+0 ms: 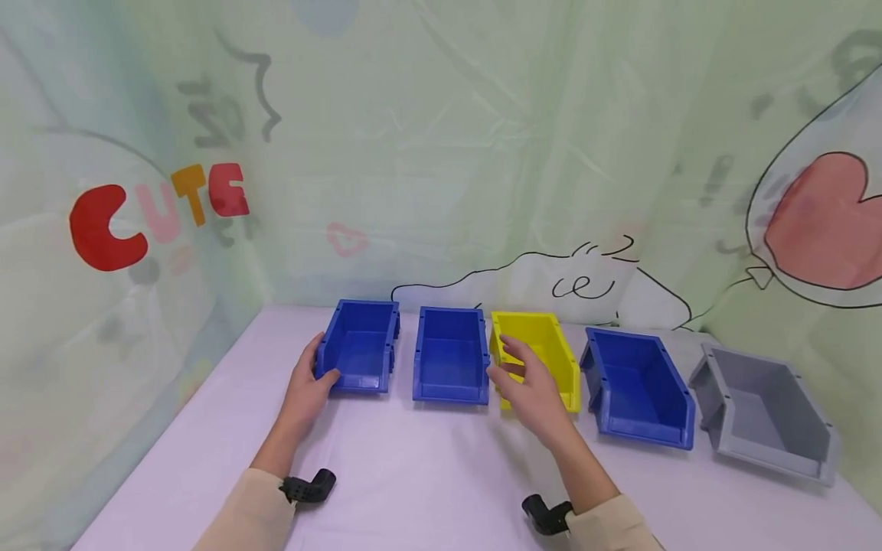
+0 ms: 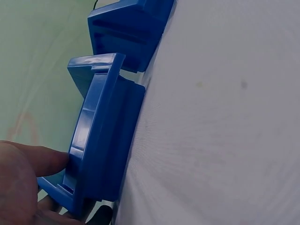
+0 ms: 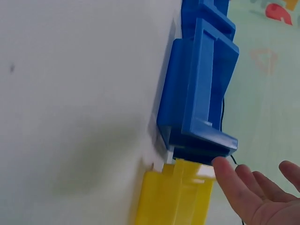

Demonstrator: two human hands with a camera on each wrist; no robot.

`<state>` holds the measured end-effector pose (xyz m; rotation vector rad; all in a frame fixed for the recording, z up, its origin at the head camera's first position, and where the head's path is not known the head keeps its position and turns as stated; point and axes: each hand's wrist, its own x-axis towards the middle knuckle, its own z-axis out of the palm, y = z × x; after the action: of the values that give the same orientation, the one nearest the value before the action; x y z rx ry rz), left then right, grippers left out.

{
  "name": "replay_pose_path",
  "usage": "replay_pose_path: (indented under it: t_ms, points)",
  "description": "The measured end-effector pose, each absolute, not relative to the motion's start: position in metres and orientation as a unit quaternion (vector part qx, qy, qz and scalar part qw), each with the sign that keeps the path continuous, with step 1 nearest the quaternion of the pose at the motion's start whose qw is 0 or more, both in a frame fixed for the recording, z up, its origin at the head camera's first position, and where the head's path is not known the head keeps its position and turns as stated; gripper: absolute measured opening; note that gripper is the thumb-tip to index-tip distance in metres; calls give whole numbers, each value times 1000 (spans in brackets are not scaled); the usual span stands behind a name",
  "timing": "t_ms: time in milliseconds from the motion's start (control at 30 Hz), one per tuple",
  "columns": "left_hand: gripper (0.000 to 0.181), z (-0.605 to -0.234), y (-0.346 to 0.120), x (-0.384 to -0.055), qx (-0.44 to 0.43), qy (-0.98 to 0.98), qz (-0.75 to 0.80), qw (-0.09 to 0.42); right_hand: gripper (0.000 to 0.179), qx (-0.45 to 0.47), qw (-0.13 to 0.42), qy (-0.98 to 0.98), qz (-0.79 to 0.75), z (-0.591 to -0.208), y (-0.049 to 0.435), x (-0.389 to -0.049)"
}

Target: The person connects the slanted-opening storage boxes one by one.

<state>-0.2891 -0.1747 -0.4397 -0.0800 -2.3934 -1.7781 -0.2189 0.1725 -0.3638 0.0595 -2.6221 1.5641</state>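
Currently, left hand (image 1: 307,389) pinches the leftmost blue bin (image 1: 361,349) near the far-left corner of the worktop (image 1: 413,474), long axis toward the far edge — right hand (image 1: 532,392) spread, empty, over the yellow bin (image 1: 548,340).

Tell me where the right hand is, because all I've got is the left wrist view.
Observer: The head view shows the right hand at the yellow bin, covering part of it; I can't tell whether they touch.
Operator: What stands just right of that yellow bin?
Observer: A blue bin, going by the head view.
Operator: And at the right end of the row?
Observer: A gray bin.
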Motion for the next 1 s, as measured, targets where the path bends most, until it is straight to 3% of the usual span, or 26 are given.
replay_pose_path:
  t_ms: [467, 1000]
  points:
    - [72, -440, -174, -291, -24, -789, -606, 94, 70, 12, 35, -881, 471, -355, 143, -239]
    - [69, -431, -194, -291, -41, -778, -626, 39, 77, -39, -25, -880, 473, -350, 133, -263]
